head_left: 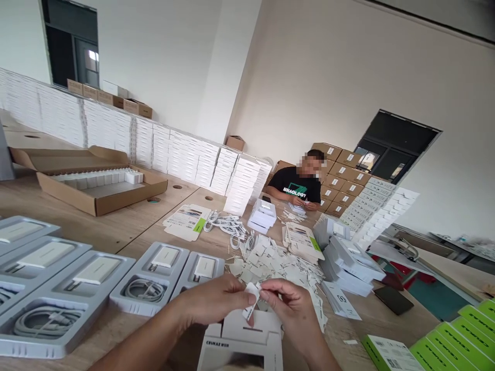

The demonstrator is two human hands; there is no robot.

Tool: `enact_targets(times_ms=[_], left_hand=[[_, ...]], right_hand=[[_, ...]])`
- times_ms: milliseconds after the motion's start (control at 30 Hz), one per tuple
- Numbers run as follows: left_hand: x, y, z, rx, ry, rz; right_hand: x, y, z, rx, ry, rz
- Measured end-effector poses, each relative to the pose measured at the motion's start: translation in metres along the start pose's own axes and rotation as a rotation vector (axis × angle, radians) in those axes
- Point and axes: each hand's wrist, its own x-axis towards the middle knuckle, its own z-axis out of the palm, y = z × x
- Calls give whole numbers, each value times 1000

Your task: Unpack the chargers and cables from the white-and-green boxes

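Note:
Between the fingertips of my left hand (216, 300) and my right hand (289, 305) is a small white card piece (251, 301), bent and with dark print. Both hands are closed in a pinch on it. Right below it stands a white carton (236, 344) with a window cut-out and a slotted flap. Whether the card piece is joined to the carton I cannot tell. Beyond my hands spreads a heap of white card scraps (266, 260). To the left lie grey trays, the closest one (180, 289) holding a white charger (203, 268).
An open brown box (96, 202) holds white chargers at left. Coiled white cables (228, 224) and flat cartons (299, 241) lie ahead. A co-worker (297, 186) sits across the table. Stacked white boxes (348, 260) and green-and-white cartons (394, 353) are at right.

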Motion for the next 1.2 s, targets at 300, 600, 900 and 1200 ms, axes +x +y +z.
enact_targets(times_ms=[300,600,900,1200], left_hand=[[4,1,7,158,84,47],[7,7,3,194,112,-76],[8,14,7,352,118,-69],[11,10,7,352,103,-108]], right_hand=[[2,5,-1,-69,9,-202],[3,-5,0,-69,-11,-160],[5,0,-3,-162,11,-268],[4,1,-1,-41,5,-130]])
